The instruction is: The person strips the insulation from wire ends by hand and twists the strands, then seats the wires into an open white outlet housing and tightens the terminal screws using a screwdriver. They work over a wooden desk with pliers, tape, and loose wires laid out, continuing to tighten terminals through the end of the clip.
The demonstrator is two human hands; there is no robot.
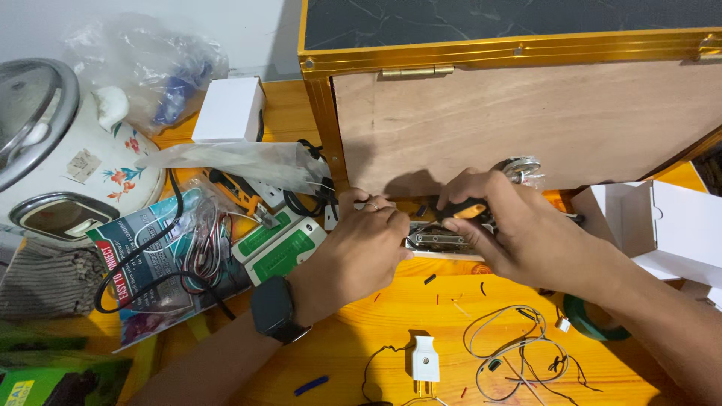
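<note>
My left hand (361,248), with a ring on one finger and a black watch (272,308) on the wrist, is closed on the left end of a small metal and white electrical part (440,243) lying on the orange wooden table (391,316). My right hand (511,225) grips a screwdriver with an orange and black handle (465,211), its tip pointing left and down onto that part. Both hands sit close together right in front of a plywood panel (526,120).
At left stand a white rice cooker (68,158), a plastic bag, a green and white cable tester (282,244), black cables and a booklet. A white plug (425,359), thin loose wires (519,353) and wire scraps lie near me. White boxes (662,225) sit at right.
</note>
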